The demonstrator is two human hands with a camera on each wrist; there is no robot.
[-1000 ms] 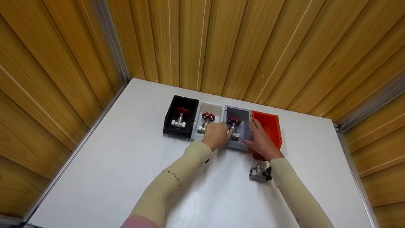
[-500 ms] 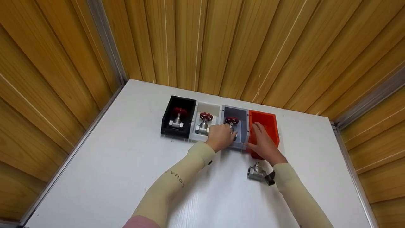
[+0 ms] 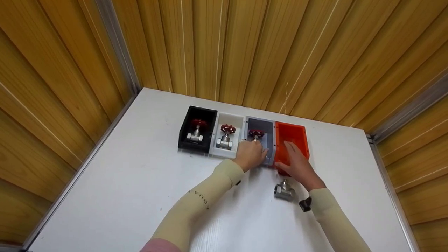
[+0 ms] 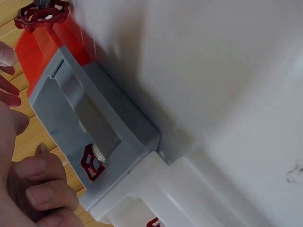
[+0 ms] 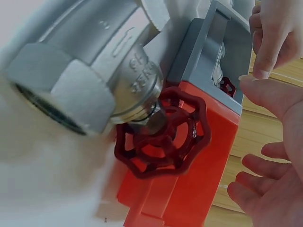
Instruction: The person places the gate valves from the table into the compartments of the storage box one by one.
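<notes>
My left hand (image 3: pixel 250 154) is over the front of the grey bin (image 3: pixel 269 143), its fingers loosely curled and holding nothing. It partly hides a gate valve (image 3: pixel 256 133) lying in that bin, whose red handwheel shows. My right hand (image 3: pixel 299 166) hovers over the orange bin (image 3: pixel 292 130) with relaxed, spread fingers and nothing in its grasp. In front of the orange bin, a larger steel gate valve (image 3: pixel 284 191) lies on the table; the right wrist view shows its red handwheel (image 5: pixel 163 137) close to the bin's front.
A white bin (image 3: pixel 229 117) holds a gate valve (image 3: pixel 225 138) with a red handwheel. Left of it, a black bin (image 3: pixel 185 134) holds another valve (image 3: pixel 196 133). The bins stand side by side on a white table (image 3: pixel 150 175), before a wood-panelled wall (image 3: pixel 245 52).
My left hand has moved right, from between the white and grey bins to over the grey one. My right hand has shifted right and back towards me, uncovering more of the orange bin.
</notes>
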